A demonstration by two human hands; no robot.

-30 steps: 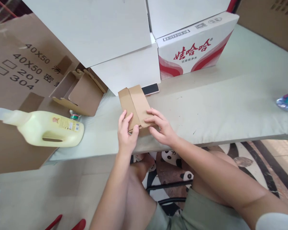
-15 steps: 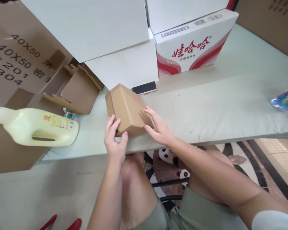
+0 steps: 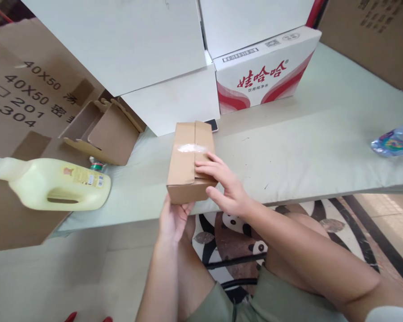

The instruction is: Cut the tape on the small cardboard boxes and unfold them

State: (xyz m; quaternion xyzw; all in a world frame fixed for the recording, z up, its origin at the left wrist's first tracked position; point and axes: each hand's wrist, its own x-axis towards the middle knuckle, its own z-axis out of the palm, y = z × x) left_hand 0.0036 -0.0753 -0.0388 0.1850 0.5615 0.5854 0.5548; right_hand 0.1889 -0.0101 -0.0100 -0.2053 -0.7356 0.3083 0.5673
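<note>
A small brown cardboard box (image 3: pixel 184 166) with a strip of shiny clear tape across its top seam is held near the table's front edge. My left hand (image 3: pixel 174 219) supports it from below at the near end, palm up, its fingertips partly hidden under the box. Across the right side lies my right hand (image 3: pixel 226 183), fingers on the top flap and thumb by the near right corner. Behind the box, a phone (image 3: pixel 214 125) lies mostly covered from view.
White cartons (image 3: pixel 168 100) and a red-and-white carton (image 3: pixel 267 82) stand along the back. On the left are an open cardboard box (image 3: pixel 112 134), a pale yellow jug (image 3: pixel 67 183) lying sideways and a large printed carton (image 3: pixel 20 125). A plastic bottle (image 3: pixel 394 141) lies at the right.
The cardboard box has been turned so its taped seam faces up. My left hand has moved from its left side to underneath, and my right fingers now rest on top.
</note>
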